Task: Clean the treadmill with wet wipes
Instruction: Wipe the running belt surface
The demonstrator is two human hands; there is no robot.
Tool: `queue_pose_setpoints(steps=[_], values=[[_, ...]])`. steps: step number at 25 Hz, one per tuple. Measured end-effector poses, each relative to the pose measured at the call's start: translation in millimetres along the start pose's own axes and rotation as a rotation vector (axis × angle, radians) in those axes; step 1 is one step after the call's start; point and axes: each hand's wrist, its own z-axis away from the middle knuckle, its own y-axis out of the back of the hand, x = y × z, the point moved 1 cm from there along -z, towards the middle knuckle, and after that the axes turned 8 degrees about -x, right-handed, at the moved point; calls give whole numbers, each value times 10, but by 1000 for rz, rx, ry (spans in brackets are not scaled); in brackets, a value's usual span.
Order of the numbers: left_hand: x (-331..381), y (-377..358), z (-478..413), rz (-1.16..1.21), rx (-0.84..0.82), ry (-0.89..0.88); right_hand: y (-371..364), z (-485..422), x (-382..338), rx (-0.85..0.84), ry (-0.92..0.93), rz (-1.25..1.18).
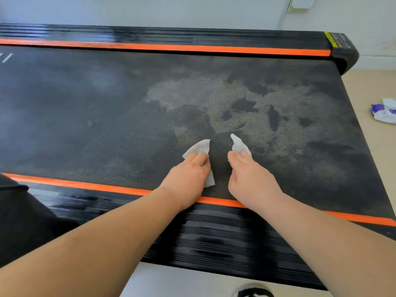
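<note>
**Left hand [188, 174], right hand [250, 179]: both pressing flat**

The left hand's fingers lie straight on a crumpled white wet wipe [199, 147], holding it against the black textured treadmill belt [107, 108]. Just beside it, the right hand presses a second white wipe [239, 144] the same way, fingers extended, not clenched. Both wipes sit near the orange edge stripe [85, 185] and the ribbed black side rail [214, 236]. Grey dusty patches [214, 95] spread beyond them. On the beige floor [375, 146] lies a blurred blue-and-white packet [384, 112], possibly the wipe pack.
</note>
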Motion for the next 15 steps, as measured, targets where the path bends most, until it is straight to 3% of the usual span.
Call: queue_pose_setpoints(steps=[3, 8, 15], values=[[-52, -84, -32, 57, -10, -40, -59, -80, 69, -64, -22, -6], [-188, -139, -147, -45, -41, -67, -38, -442, -25, -141, 14, -87], [-958, 236, -542, 25, -66, 375, 106, -1079, -371, -274, 218, 31]])
